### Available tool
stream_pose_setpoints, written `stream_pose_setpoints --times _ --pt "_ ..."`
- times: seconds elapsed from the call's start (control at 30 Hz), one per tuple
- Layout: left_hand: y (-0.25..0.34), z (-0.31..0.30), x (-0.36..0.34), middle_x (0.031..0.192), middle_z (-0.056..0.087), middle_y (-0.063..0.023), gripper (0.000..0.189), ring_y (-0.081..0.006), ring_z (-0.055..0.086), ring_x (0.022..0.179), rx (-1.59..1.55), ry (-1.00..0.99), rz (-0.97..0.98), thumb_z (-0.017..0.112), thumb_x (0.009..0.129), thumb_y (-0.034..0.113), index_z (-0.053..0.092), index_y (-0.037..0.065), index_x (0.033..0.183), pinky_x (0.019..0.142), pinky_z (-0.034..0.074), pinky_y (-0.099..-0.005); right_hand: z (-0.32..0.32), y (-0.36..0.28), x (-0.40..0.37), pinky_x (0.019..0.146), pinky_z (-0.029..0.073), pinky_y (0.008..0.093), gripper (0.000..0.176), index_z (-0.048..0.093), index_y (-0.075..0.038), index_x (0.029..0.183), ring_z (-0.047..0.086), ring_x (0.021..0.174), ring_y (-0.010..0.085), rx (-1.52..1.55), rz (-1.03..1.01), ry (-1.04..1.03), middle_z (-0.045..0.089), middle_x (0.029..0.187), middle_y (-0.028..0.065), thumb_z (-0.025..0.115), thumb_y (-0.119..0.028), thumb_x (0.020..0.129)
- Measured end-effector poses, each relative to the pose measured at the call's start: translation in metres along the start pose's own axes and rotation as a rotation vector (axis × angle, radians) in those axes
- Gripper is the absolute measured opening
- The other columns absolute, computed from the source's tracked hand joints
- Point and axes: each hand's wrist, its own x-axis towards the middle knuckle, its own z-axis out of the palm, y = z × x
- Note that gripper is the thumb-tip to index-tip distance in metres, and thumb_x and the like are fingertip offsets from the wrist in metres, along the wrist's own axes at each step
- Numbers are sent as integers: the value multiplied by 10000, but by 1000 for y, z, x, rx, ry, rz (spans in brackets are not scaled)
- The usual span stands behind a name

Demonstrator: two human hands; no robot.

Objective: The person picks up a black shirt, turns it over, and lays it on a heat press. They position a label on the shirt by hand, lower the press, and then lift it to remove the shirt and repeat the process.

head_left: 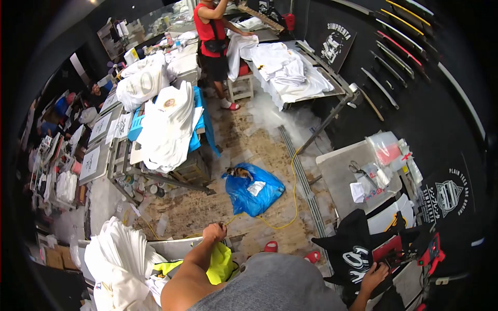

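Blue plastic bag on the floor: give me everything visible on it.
The blue plastic bag looks like thin, glossy, crinkled film, slumped in a bulging heap on the worn, stained floor. A white label or sheet shows on its face, print too small to read. At its upper left is a brown, black and white shape, perhaps a cat; can't tell if in or on it. A yellow cord curves past its right side and meets its lower edge. Neither hand touches it.

A blue bag (268,182) rests on the floor (249,147)
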Motion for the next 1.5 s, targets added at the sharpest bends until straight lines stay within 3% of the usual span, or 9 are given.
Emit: stream_pose_setpoints --times 0.53,0.77,0.83,1.17,1.5 --pt "8 -6 -9 1108 696 -229 534 -374 674 1054 -34 66 -65 446 925 470 704 38 1104 909 540 -453 46 25 -7 860 402 547 381 536 15 1148 507 1120 421 -91 73 86 537 1161 209 443 -336 1031" --pt "10 -9 -6 1105 697 -229 513 -377 680 1037 -4 87 -69 452 931 449 703 36 1103 898 544 -459 41 19 -4 869 394 534 383 532 28 1115 511 1103 422 -86 80 30 541 1149 218 442 -335 1032" --pt "9 -4 -15 1101 697 -232 508 -378 680 1033 -9 62 -47 454 932 442 705 31 1094 896 545 -458 38 14 -6 851 405 531 345 532 20 1092 517 1083 423 -108 59 118 537 1093 217 441 -307 1031" --pt "9 -2 -5 1101 695 -241 519 -380 682 1032 -8 73 -89 480 925 457 705 13 1072 893 548 -454 36 4 1 821 408 521 430 547 13 1055 533 1047 415 -99 137 125 559 1071 200 485 -410 1007" --pt "7 1 -1 1087 703 -228 507 -370 686 1028 15 90 -90 484 927 453 688 20 1095 894 548 -445 35 0 1 846 408 515 437 544 20 1085 527 1080 407 -168 169 75 558 1135 201 472 -405 1015"
